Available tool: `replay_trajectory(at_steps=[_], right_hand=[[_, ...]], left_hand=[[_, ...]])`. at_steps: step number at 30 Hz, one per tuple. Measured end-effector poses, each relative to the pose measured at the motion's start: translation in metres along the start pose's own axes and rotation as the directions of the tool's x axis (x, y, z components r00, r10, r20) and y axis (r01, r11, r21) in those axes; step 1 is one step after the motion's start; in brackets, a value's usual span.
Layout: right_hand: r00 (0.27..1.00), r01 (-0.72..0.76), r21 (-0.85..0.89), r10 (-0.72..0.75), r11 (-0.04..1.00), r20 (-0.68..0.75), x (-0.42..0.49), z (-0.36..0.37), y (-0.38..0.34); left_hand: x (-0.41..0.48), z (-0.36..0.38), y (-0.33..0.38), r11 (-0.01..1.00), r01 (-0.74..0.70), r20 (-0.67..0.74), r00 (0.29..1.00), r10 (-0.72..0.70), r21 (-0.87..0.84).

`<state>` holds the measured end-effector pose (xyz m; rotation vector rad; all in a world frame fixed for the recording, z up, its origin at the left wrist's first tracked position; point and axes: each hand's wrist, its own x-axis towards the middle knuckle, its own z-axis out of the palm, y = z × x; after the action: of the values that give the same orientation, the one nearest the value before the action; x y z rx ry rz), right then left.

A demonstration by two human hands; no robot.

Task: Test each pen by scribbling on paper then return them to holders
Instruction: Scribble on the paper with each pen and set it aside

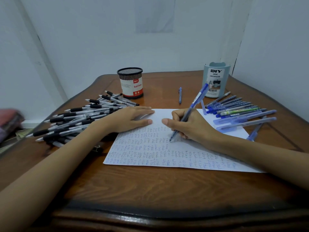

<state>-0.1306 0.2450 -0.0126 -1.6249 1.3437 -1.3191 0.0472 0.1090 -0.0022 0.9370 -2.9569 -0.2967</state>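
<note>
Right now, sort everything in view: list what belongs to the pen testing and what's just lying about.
Job: held pen in right hand, tip on paper; left hand flat on paper; black pens; blue pens; lone pen; mesh holder; organizer.
Lying about: reddish cloth, blurred, at the left edge; pale sheet on the wall.

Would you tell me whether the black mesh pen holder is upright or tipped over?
Upright: the mesh holder stands on its base, rim on top.

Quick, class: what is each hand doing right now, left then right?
Left hand: open, fingers flat, pressing on the paper.
Right hand: grips a blue pen, its tip on the paper.
</note>
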Motion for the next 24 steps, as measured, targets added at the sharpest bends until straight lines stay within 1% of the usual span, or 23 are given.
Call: replay_trajectory(at_steps=[2, 4, 6, 7, 13, 20, 24], right_hand=[[0.999, -0.045, 0.048, 0.046, 0.998, -0.017, 0.001, -0.001, -0.006], [0.991, -0.136, 0.080, 0.137, 0.987, -0.006, 0.003, -0.004, -0.007], [0.974, -0.221, 0.168, 0.224, 0.961, -0.002, 0.004, -0.007, -0.006], [0.970, -0.237, 0.212, 0.242, 0.948, 0.002, 0.004, -0.008, -0.005], [0.960, -0.280, 0.287, 0.270, 0.916, 0.075, 0.005, -0.013, -0.006], [0.943, -0.330, 0.334, 0.320, 0.883, 0.087, 0.008, -0.017, -0.003], [0.960, -0.274, 0.419, 0.271, 0.866, 0.069, 0.006, -0.016, -0.003]], left_hand=[[0.000, 0.000, 0.000, 1.000, -0.004, -0.001, 1.000, 0.004, 0.003], [0.000, -0.001, 0.001, 1.000, 0.004, 0.006, 1.000, -0.004, 0.007], [0.000, -0.002, 0.003, 1.000, 0.007, 0.011, 1.000, -0.007, 0.007], [0.000, -0.002, 0.003, 1.000, 0.007, 0.011, 1.000, -0.007, 0.009], [0.001, 0.000, 0.000, 1.000, 0.014, 0.017, 1.000, -0.015, 0.023], [0.000, 0.000, 0.001, 1.000, 0.015, 0.017, 1.000, -0.015, 0.011], [-0.001, 0.000, 0.002, 1.000, 0.014, 0.010, 1.000, -0.015, 0.014]])
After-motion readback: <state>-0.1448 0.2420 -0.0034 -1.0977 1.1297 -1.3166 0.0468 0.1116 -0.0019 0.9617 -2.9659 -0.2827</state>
